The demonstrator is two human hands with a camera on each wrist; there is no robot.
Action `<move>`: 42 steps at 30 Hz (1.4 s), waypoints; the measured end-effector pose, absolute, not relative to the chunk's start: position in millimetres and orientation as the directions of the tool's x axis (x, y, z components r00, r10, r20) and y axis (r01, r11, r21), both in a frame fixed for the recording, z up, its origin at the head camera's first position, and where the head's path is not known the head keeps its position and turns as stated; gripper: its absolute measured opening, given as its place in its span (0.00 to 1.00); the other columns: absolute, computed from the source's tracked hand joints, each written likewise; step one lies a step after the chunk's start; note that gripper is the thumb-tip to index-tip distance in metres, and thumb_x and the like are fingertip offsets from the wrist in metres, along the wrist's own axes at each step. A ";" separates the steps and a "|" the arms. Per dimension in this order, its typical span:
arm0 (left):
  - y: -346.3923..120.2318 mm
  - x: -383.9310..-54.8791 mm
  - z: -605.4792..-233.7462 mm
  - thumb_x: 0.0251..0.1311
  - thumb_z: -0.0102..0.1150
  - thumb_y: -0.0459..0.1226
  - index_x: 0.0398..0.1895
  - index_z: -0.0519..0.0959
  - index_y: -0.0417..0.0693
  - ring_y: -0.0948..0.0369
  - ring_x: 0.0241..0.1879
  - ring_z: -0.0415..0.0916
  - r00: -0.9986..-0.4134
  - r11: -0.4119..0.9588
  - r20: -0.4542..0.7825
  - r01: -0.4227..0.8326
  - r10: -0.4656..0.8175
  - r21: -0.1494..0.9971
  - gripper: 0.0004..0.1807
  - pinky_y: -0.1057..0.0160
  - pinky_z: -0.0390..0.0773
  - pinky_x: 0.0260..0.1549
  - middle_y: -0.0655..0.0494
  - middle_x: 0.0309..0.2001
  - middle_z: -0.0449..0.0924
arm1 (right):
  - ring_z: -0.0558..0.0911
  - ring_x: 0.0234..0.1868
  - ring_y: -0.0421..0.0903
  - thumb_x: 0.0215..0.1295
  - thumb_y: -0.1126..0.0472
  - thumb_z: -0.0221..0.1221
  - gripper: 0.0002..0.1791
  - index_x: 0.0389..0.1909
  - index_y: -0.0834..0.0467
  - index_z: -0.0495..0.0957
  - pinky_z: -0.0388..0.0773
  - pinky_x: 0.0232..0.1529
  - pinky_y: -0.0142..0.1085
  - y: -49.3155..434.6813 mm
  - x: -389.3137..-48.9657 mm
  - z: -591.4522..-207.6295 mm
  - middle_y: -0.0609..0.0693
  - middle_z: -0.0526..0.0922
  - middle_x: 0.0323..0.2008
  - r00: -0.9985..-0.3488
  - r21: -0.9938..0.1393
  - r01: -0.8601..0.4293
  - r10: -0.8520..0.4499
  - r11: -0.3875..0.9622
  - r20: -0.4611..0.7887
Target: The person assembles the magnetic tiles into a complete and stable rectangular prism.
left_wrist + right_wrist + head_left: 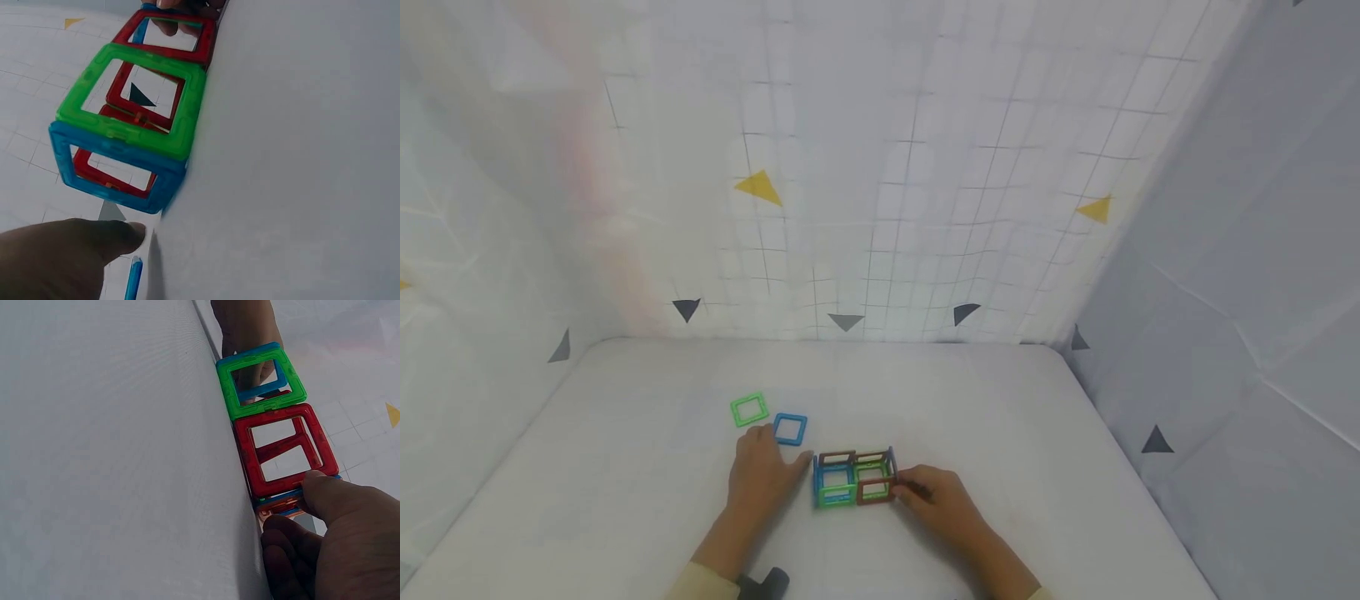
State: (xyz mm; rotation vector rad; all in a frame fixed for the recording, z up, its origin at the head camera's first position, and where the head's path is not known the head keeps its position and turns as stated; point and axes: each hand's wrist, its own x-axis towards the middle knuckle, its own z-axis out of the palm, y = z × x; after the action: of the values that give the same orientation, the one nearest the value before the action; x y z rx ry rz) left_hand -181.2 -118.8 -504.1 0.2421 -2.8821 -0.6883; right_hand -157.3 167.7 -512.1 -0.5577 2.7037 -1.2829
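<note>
Square magnetic tile frames form a low two-cell block point(856, 492) on the table. Its near side has a green tile point(137, 140) and a red tile point(250, 462). A blue tile point(165, 181) closes the left end. My right hand point(943, 504) is at the right end, thumb on the red tile's corner, pinching an orange-red tile point(281, 505) that the fingers partly hide. To the left, my left hand point(760, 475) rests with its thumb stretched toward the block, apart from it. Its fingertips are beside a loose blue tile point(791, 443).
A loose green tile point(733, 412) lies flat at the back left, beyond the left hand. White sheeting point(850, 167) with grid lines and triangle marks rises behind the table. A dark object point(772, 583) sits by the left wrist.
</note>
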 end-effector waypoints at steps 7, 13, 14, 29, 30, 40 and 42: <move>-117.0 -191.5 -503.6 0.40 0.62 0.62 0.54 0.65 0.34 0.53 0.39 0.65 -0.968 0.890 0.120 -0.151 -0.222 0.429 0.47 0.55 0.73 0.30 0.45 0.40 0.69 | 0.77 0.38 0.34 0.59 0.43 0.55 0.15 0.43 0.43 0.79 0.77 0.41 0.29 167.0 -156.9 -511.8 0.31 0.80 0.37 -0.929 -0.774 -0.277 -0.363 0.569 0.066; -117.7 -195.5 -504.3 0.42 0.63 0.60 0.48 0.68 0.35 0.53 0.37 0.64 -0.964 0.889 0.126 -0.160 -0.235 0.428 0.41 0.58 0.69 0.23 0.47 0.36 0.68 | 0.77 0.38 0.34 0.59 0.45 0.55 0.13 0.43 0.43 0.79 0.77 0.41 0.29 166.5 -157.2 -512.0 0.32 0.80 0.37 -0.929 -0.770 -0.275 -0.366 0.576 0.057; -117.9 -195.7 -504.3 0.43 0.63 0.59 0.46 0.69 0.35 0.53 0.37 0.64 -0.963 0.890 0.130 -0.161 -0.236 0.427 0.39 0.59 0.69 0.22 0.47 0.35 0.68 | 0.77 0.38 0.34 0.59 0.45 0.55 0.14 0.43 0.43 0.79 0.77 0.41 0.29 166.5 -157.2 -512.1 0.32 0.80 0.37 -0.929 -0.769 -0.274 -0.367 0.578 0.055; -115.7 -203.8 -501.2 0.41 0.63 0.62 0.44 0.70 0.34 0.53 0.33 0.65 -0.956 0.892 0.101 -0.213 -0.274 0.399 0.41 0.61 0.66 0.17 0.45 0.35 0.67 | 0.78 0.38 0.34 0.59 0.46 0.55 0.14 0.43 0.44 0.79 0.77 0.42 0.29 165.0 -155.0 -505.9 0.32 0.80 0.38 -0.928 -0.780 -0.271 -0.367 0.564 0.058; -115.6 -204.2 -500.6 0.42 0.62 0.61 0.43 0.70 0.34 0.53 0.33 0.65 -0.955 0.891 0.099 -0.218 -0.278 0.398 0.39 0.61 0.66 0.17 0.45 0.34 0.67 | 0.78 0.38 0.34 0.59 0.45 0.55 0.13 0.43 0.43 0.79 0.76 0.42 0.29 164.8 -154.9 -505.8 0.31 0.80 0.38 -0.930 -0.777 -0.267 -0.363 0.570 0.054; -120.7 -204.3 -495.7 0.45 0.64 0.53 0.38 0.74 0.36 0.52 0.32 0.67 -0.957 0.889 0.084 -0.222 -0.277 0.401 0.29 0.58 0.68 0.20 0.46 0.33 0.70 | 0.78 0.37 0.34 0.59 0.46 0.56 0.12 0.42 0.43 0.79 0.77 0.41 0.29 165.2 -155.6 -508.1 0.32 0.80 0.37 -0.928 -0.776 -0.286 -0.366 0.562 0.077; -122.1 -203.7 -495.2 0.45 0.64 0.52 0.38 0.74 0.36 0.53 0.31 0.67 -0.960 0.890 0.078 -0.215 -0.267 0.403 0.28 0.59 0.68 0.20 0.47 0.33 0.70 | 0.78 0.38 0.34 0.59 0.46 0.56 0.12 0.42 0.43 0.79 0.77 0.41 0.29 165.7 -155.5 -509.3 0.31 0.80 0.37 -0.928 -0.773 -0.290 -0.365 0.564 0.082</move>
State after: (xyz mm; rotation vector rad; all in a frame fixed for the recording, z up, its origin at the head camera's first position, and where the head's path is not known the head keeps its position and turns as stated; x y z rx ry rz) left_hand -203.7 -122.1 -495.2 0.3750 -2.9256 -0.6012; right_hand -155.5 165.7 -509.3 -0.5662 2.7007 -1.3095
